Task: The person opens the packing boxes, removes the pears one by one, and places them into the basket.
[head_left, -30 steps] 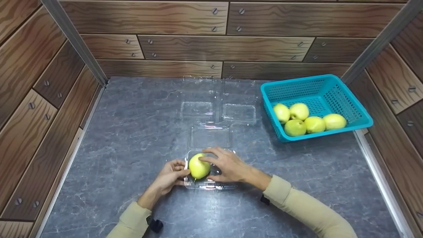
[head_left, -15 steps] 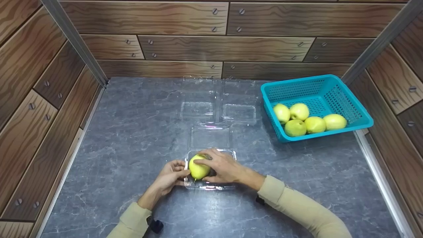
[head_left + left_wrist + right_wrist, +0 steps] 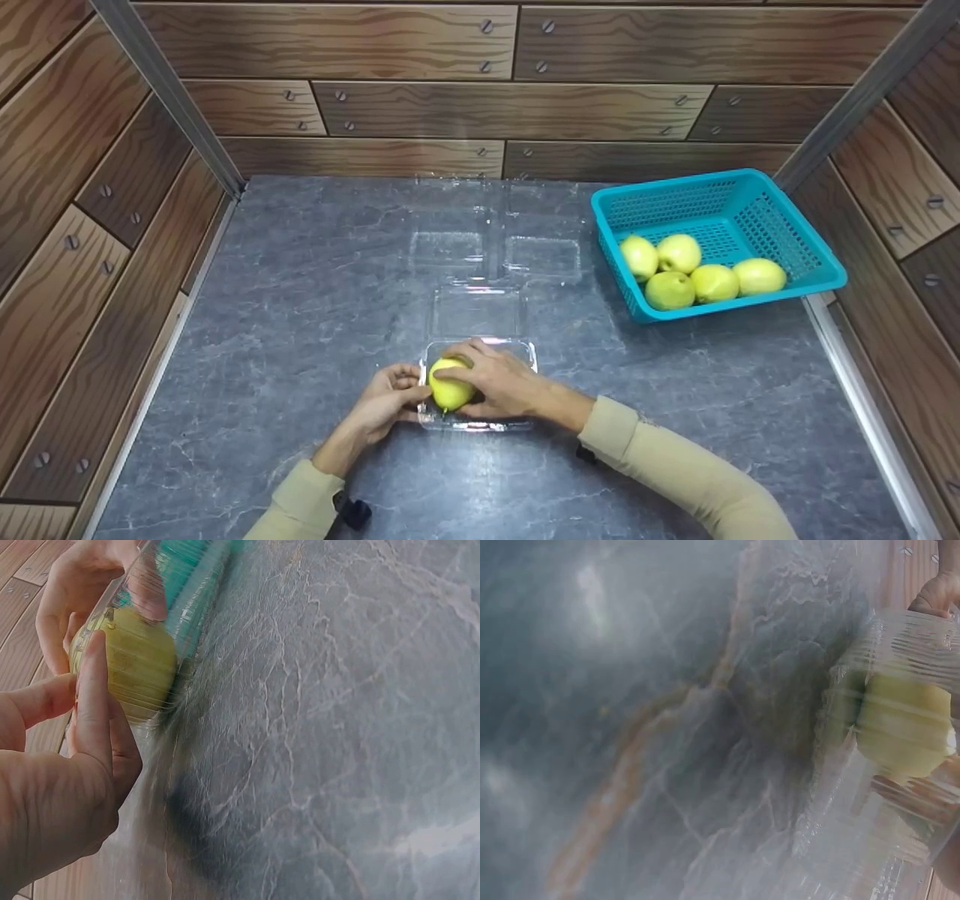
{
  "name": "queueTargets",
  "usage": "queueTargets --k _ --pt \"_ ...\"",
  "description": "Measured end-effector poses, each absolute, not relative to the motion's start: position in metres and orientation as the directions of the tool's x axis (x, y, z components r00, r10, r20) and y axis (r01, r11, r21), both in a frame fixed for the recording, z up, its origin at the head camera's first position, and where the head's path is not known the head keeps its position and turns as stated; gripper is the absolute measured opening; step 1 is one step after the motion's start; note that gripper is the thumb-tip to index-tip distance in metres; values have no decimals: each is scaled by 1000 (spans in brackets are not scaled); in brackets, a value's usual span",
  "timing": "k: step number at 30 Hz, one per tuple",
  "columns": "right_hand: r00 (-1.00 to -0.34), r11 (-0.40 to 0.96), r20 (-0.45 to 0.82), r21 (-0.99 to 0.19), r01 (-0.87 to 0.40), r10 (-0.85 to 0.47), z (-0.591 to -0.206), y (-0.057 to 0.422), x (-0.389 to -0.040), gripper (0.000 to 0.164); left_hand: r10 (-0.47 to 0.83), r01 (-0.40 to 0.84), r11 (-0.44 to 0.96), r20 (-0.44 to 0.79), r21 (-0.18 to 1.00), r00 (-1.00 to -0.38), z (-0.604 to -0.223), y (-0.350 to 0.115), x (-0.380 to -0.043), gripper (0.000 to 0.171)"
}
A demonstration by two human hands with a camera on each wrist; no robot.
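Note:
A yellow-green pear (image 3: 452, 391) sits in the left part of a clear plastic clamshell container (image 3: 480, 427), its stem toward the person. My right hand (image 3: 501, 382) grips the pear from the right, fingers over its top and thumb at its near side. With thumb and fingers, my left hand (image 3: 384, 399) pinches the container's left rim, as the left wrist view also shows. Through the clear wall in the right wrist view the pear (image 3: 904, 724) appears, partly blurred. Behind the base, the container's lid (image 3: 480, 309) lies folded back on the table.
At the back right stands a turquoise basket (image 3: 720, 304) with several more pears (image 3: 679, 253) in it. Other clear containers (image 3: 450, 247) lie behind the lid, hard to make out against the grey marbled table (image 3: 300, 300). Wood-patterned walls (image 3: 420, 109) enclose the table.
My right hand has slid left and closed further around the pear. The pear has turned slightly, while my left hand and the container have kept their place.

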State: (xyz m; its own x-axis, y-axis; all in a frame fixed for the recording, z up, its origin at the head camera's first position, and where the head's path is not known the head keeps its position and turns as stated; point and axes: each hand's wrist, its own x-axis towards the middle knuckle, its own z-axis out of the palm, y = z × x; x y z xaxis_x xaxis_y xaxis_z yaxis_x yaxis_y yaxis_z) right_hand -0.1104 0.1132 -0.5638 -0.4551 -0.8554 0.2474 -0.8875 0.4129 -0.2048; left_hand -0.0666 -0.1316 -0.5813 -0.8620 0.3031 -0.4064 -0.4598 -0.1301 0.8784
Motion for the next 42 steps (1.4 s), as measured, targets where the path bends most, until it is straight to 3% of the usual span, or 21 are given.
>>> queueTargets --k 13,42 --pt "-434 393 220 -208 -896 -874 -563 113 -111 63 298 -460 -128 -409 878 -863 -581 -131 -65 28" --pt "-420 393 332 -148 -908 -845 -533 155 -115 72 289 -456 -155 -401 877 -869 -580 -131 -65 23"
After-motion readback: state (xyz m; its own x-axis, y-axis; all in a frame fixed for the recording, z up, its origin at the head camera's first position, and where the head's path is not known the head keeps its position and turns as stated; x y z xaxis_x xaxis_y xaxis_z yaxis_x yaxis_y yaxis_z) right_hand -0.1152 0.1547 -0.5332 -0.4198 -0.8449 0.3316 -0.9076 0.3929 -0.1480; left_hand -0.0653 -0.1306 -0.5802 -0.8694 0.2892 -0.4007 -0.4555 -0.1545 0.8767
